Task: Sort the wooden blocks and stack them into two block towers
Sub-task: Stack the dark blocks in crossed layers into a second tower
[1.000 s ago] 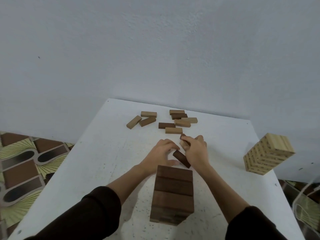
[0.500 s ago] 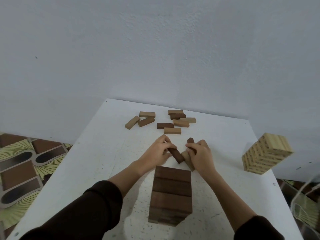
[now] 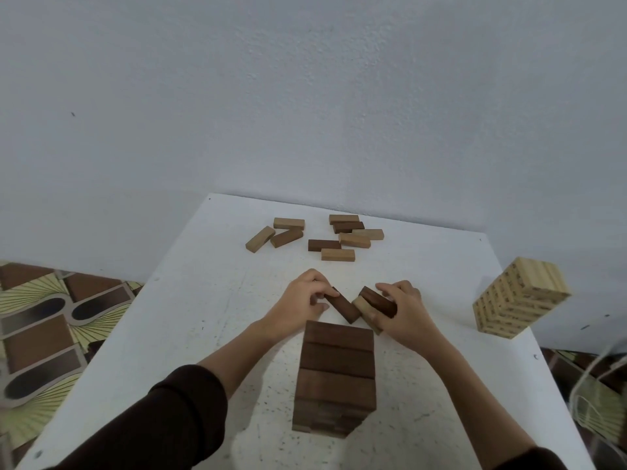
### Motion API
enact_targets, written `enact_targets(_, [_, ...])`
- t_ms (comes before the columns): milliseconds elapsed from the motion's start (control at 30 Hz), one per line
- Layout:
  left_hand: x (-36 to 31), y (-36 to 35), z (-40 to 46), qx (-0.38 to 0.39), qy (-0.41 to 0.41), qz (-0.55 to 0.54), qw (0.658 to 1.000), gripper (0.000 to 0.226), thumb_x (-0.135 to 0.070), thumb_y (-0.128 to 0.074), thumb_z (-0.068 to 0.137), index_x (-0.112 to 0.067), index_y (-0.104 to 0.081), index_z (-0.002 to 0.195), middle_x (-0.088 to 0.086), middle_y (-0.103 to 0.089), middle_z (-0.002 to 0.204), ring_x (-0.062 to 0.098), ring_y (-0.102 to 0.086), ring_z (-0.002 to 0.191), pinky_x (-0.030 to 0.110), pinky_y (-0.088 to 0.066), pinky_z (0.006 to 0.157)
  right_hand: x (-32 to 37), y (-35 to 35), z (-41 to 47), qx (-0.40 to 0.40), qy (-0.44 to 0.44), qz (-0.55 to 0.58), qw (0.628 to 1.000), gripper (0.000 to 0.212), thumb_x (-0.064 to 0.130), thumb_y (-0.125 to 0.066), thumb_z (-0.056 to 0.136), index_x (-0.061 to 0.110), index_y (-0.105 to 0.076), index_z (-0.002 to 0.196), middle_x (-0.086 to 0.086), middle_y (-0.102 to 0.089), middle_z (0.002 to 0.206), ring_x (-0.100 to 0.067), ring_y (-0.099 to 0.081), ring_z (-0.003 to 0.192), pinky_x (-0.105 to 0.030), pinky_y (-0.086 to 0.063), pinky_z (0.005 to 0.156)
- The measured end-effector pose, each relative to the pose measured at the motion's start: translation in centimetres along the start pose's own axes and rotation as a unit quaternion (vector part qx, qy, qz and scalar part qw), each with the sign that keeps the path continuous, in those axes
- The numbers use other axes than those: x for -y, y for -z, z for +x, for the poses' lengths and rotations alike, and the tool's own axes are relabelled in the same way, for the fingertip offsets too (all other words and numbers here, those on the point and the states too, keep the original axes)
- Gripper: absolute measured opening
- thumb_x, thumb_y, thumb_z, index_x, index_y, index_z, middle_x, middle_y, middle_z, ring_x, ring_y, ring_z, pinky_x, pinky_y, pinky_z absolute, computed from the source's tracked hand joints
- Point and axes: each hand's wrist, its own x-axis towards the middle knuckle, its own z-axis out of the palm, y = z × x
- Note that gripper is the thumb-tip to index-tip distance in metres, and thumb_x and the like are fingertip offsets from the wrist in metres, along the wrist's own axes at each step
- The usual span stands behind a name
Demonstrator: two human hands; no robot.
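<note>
A dark wood tower (image 3: pixel 336 374) stands near me at the table's middle. A pale wood tower (image 3: pixel 519 296) stands at the right edge. Just behind the dark tower, my left hand (image 3: pixel 300 307) pinches one dark block (image 3: pixel 344 306) that slants toward its top. My right hand (image 3: pixel 402 312) grips two blocks together, a dark block (image 3: pixel 377 299) lying on a pale block (image 3: pixel 364 310). Several loose blocks (image 3: pixel 339 237), dark and pale mixed, lie scattered at the far side of the table.
The white table (image 3: pixel 203 317) ends against a plain wall at the back. Patterned floor (image 3: pixel 37 330) shows to the left, and a string-like clutter (image 3: pixel 597 388) sits off the right edge.
The hands have drawn apart: my left hand took the dark block from my right, which now keeps a dark and a pale block. Both hands came closer to the dark tower.
</note>
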Motion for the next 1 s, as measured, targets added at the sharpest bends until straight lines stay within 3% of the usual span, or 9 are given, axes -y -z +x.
enact_targets(167, [-0.1, -0.1, -0.2, 0.003, 0.025, -0.016, 1.000, 0.032, -0.005, -0.074, 0.078, -0.018, -0.066, 0.106, -0.009, -0.053, 0.099, 0.007, -0.051, 0.078, 0.008, -0.043, 0.068, 0.8, -0.5, 0.0, -0.016, 0.010, 0.038, 0.999, 0.046, 0.023, -0.065, 0.087, 0.012, -0.050, 0.130, -0.005, -0.045, 0.120, -0.011, -0.043, 0.096, -0.018, -0.034, 0.080])
enact_targets(367, [-0.8, 0.2, -0.3, 0.054, 0.069, -0.020, 0.996, 0.078, -0.029, -0.081, 0.073, -0.022, -0.041, 0.139, -0.011, -0.040, 0.118, 0.007, -0.047, 0.085, 0.004, -0.040, 0.067, 2.4, -1.9, 0.8, -0.047, 0.006, 0.069, 0.996, 0.045, 0.021, -0.064, 0.089, 0.008, -0.049, 0.130, -0.009, -0.049, 0.123, -0.011, -0.047, 0.090, -0.018, -0.040, 0.078])
enact_targets(467, [-0.6, 0.8, -0.4, 0.062, 0.078, -0.022, 0.995, 0.088, -0.028, -0.082, 0.072, -0.024, -0.031, 0.144, -0.008, -0.039, 0.127, 0.009, -0.048, 0.091, 0.006, -0.042, 0.069, 2.8, -1.9, 1.3, -0.060, -0.004, 0.088, 0.994, 0.048, 0.021, -0.060, 0.092, 0.012, -0.044, 0.136, -0.005, -0.051, 0.125, -0.008, -0.050, 0.073, -0.011, -0.040, 0.064])
enact_targets(533, [-0.4, 1.2, -0.4, 0.057, 0.091, -0.033, 0.994, 0.089, -0.019, -0.081, 0.073, -0.026, -0.029, 0.145, -0.005, -0.039, 0.134, 0.012, -0.050, 0.096, 0.009, -0.046, 0.071, 2.7, -1.9, 1.3, -0.042, 0.011, 0.085, 0.995, 0.055, 0.019, -0.064, 0.089, 0.015, -0.041, 0.139, -0.003, -0.050, 0.130, -0.009, -0.052, 0.070, -0.010, -0.043, 0.065])
enact_targets(667, [-0.3, 1.7, -0.4, 0.090, 0.098, -0.062, 0.989, 0.096, -0.019, -0.083, 0.072, -0.032, -0.023, 0.146, -0.004, -0.037, 0.139, 0.016, -0.051, 0.100, 0.019, -0.053, 0.081, 2.3, -1.6, 0.9, 0.036, 0.063, 0.103, 0.992, 0.080, 0.021, -0.076, 0.079, 0.018, -0.031, 0.145, -0.002, -0.040, 0.143, -0.016, -0.057, 0.077, -0.018, -0.051, 0.073])
enact_targets(767, [-0.7, 1.7, -0.5, 0.124, 0.090, -0.033, 0.988, 0.100, -0.033, -0.082, 0.072, -0.034, -0.016, 0.148, -0.010, -0.031, 0.142, 0.012, -0.048, 0.100, 0.009, -0.044, 0.079, 2.6, -1.7, 0.9, 0.077, 0.090, 0.092, 0.989, 0.092, 0.031, -0.079, 0.074, 0.018, -0.024, 0.147, -0.002, -0.032, 0.146, -0.009, -0.050, 0.082, -0.011, -0.044, 0.070])
enact_targets(833, [-1.0, 1.6, -0.5, 0.126, 0.075, -0.022, 0.989, 0.096, -0.039, -0.079, 0.073, -0.032, -0.018, 0.147, -0.008, -0.028, 0.147, 0.009, -0.045, 0.107, 0.013, -0.040, 0.091, 3.0, -2.1, 0.8, 0.082, 0.100, 0.081, 0.988, 0.094, 0.037, -0.078, 0.074, 0.019, -0.021, 0.147, -0.003, -0.030, 0.145, -0.005, -0.042, 0.104, -0.012, -0.036, 0.087])
enact_targets(900, [-1.2, 1.3, -0.6, 0.125, 0.064, -0.027, 0.990, 0.094, -0.041, -0.078, 0.074, -0.031, -0.021, 0.147, -0.006, -0.028, 0.147, 0.007, -0.038, 0.114, 0.019, -0.036, 0.100, 3.2, -2.7, 0.6, 0.074, 0.096, 0.084, 0.989, 0.096, 0.042, -0.077, 0.074, 0.018, -0.020, 0.147, -0.002, -0.031, 0.142, -0.011, -0.037, 0.120, -0.018, -0.031, 0.097])
enact_targets(1000, [-1.3, 1.2, -0.5, 0.128, 0.065, -0.041, 0.989, 0.092, -0.037, -0.079, 0.074, -0.029, -0.023, 0.147, -0.007, -0.037, 0.139, 0.006, -0.037, 0.116, 0.010, -0.032, 0.093, 3.1, -3.0, 0.5, 0.056, 0.089, 0.122, 0.987, 0.095, 0.041, -0.080, 0.071, 0.018, -0.024, 0.145, -0.001, -0.037, 0.134, -0.007, -0.040, 0.111, -0.013, -0.034, 0.089])
